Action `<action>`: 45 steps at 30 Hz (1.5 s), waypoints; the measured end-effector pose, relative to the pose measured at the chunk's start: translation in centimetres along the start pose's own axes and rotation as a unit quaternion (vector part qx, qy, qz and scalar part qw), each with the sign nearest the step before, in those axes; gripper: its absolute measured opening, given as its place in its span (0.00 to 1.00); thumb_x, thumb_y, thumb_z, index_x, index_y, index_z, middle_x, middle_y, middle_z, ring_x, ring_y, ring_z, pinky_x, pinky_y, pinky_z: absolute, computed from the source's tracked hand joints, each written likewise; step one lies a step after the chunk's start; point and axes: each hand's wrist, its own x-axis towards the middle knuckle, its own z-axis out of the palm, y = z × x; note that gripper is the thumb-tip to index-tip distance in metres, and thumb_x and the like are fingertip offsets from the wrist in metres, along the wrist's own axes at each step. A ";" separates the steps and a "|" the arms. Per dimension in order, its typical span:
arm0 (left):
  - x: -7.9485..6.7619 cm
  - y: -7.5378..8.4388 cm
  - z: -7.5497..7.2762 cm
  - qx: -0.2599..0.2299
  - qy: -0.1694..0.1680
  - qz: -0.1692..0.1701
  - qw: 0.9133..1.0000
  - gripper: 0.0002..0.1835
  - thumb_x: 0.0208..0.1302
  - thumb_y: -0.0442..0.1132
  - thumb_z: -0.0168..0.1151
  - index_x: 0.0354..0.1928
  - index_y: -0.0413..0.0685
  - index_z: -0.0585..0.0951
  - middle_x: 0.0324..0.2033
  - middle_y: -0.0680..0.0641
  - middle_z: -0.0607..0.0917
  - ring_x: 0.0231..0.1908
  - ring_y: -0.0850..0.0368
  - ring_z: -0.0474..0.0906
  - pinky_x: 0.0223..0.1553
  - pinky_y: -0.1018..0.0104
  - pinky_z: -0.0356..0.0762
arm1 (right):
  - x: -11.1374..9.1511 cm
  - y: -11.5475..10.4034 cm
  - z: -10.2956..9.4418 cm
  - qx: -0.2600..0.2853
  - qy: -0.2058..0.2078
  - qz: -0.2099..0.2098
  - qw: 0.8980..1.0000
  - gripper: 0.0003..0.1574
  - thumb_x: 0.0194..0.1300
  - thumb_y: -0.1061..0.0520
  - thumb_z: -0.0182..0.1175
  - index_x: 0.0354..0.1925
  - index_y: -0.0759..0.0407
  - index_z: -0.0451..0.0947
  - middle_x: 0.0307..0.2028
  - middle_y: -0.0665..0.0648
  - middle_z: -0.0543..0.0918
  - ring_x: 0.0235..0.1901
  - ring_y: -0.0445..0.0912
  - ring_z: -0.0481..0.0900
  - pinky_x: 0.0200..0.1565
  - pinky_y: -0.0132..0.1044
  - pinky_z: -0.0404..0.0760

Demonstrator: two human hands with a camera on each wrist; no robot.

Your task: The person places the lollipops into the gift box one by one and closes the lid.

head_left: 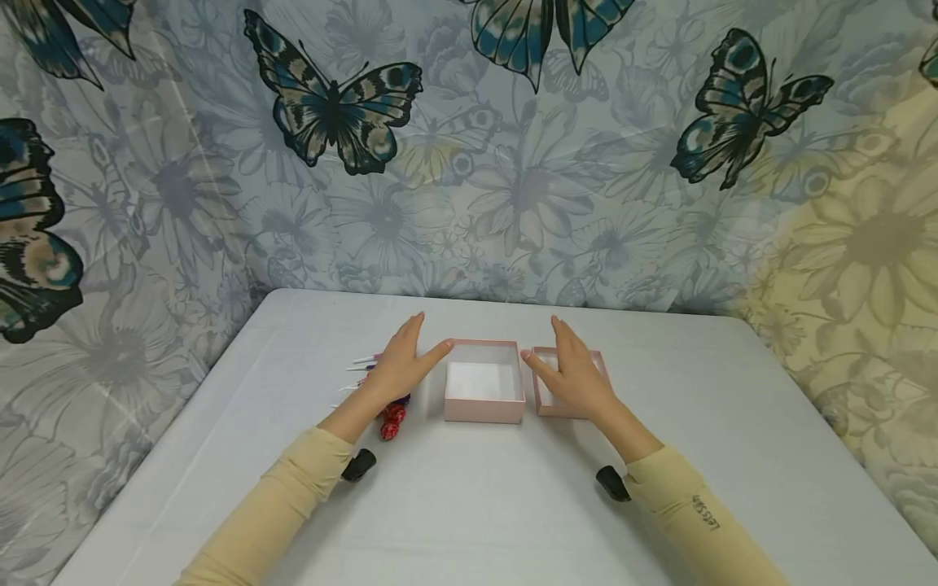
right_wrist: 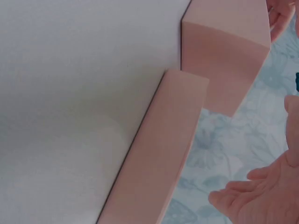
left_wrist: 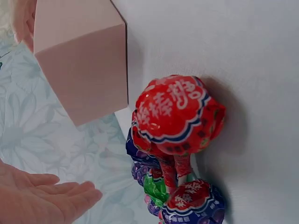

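Observation:
A pink box [head_left: 484,409] with a white inside stands uncovered at the middle of the table. Right beside it lies its shallow pink lid [head_left: 560,412], hollow side up. My left hand [head_left: 399,366] hovers between the box and a row of wrapped lollipops [head_left: 392,419], fingers straight and thumb toward the box's left rim. In the left wrist view a red-wrapped lollipop [left_wrist: 173,114] is closest, with purple and green ones behind it. My right hand [head_left: 575,374] is held over the lid, fingers extended, thumb pointing at the box. Neither hand holds anything.
The white table [head_left: 469,505] reaches to a wall hung with butterfly-patterned cloth [head_left: 513,203]. Under each wrist shows a black wrist device [head_left: 612,483]. White lollipop sticks [head_left: 359,368] point left from under the left hand.

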 end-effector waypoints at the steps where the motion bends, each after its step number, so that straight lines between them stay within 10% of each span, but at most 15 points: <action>1: 0.0 -0.1 0.0 -0.007 -0.002 -0.003 1.000 0.50 0.66 0.70 0.47 0.76 0.42 0.49 0.74 0.36 0.53 0.71 0.38 0.52 0.67 0.41 0.55 | 0.0 0.0 0.0 0.012 -0.001 0.000 1.000 0.59 0.70 0.30 0.48 0.76 0.65 0.36 0.74 0.70 0.44 0.73 0.65 0.44 0.68 0.63 0.50; 8: -0.4 -0.5 -0.5 -0.079 -0.004 -0.026 0.996 0.47 0.67 0.69 0.47 0.76 0.45 0.52 0.72 0.38 0.58 0.67 0.39 0.62 0.63 0.41 0.64 | -0.2 -0.2 0.1 0.070 -0.013 0.020 0.997 0.56 0.71 0.31 0.47 0.76 0.66 0.39 0.73 0.70 0.49 0.65 0.67 0.63 0.63 0.62 0.63; 15: -1.1 -0.9 -1.2 -0.108 0.006 -0.038 0.993 0.43 0.69 0.65 0.49 0.75 0.43 0.57 0.71 0.40 0.61 0.68 0.42 0.61 0.65 0.44 0.62 | -0.6 -0.3 0.4 0.130 -0.043 0.055 0.989 0.52 0.73 0.34 0.47 0.75 0.68 0.45 0.72 0.69 0.54 0.70 0.63 0.55 0.67 0.55 0.60; 45: -5.8 -5.9 -3.7 -0.060 0.003 -0.013 0.998 0.33 0.70 0.52 0.59 0.69 0.39 0.67 0.65 0.38 0.71 0.65 0.42 0.67 0.64 0.52 0.66 | -1.4 -1.2 1.7 0.208 -0.054 0.099 0.972 0.37 0.74 0.46 0.52 0.71 0.63 0.60 0.68 0.64 0.66 0.67 0.58 0.64 0.65 0.52 0.65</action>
